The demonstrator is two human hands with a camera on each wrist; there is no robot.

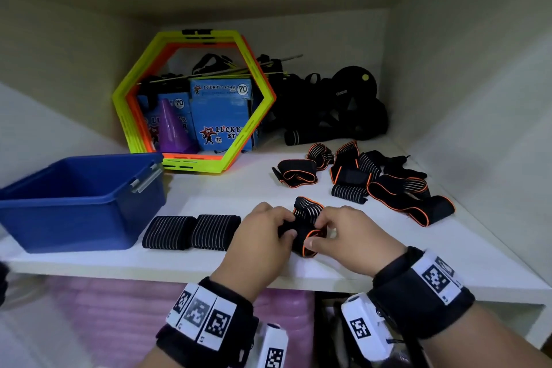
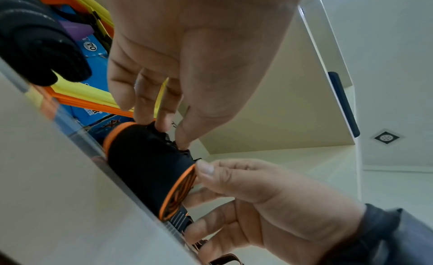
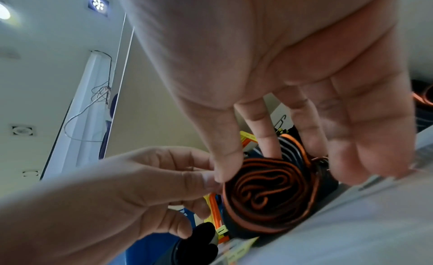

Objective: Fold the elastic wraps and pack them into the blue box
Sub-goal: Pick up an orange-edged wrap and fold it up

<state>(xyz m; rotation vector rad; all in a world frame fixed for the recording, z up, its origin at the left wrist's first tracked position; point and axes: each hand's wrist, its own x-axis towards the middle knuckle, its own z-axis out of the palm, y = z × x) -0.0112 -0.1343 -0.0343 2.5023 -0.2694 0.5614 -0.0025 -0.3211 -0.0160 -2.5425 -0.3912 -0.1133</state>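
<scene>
A black elastic wrap with orange edging (image 1: 307,225) lies rolled up on the white shelf (image 1: 298,269) between both hands. My left hand (image 1: 263,236) pinches its left end with thumb and fingers. My right hand (image 1: 349,233) grips its right end; the spiral of orange edges (image 3: 269,191) shows in the right wrist view, and the roll's black side (image 2: 150,167) in the left wrist view. Two rolled black striped wraps (image 1: 191,231) lie side by side to the left. The blue box (image 1: 80,200) stands at the left, nothing visible inside.
Several loose orange-edged wraps (image 1: 388,185) lie in a heap at the right. Behind stand yellow and orange hexagon rings (image 1: 191,98), blue cartons (image 1: 221,116), a purple cone (image 1: 173,128) and a pile of black gear (image 1: 337,104). Cabinet walls close both sides.
</scene>
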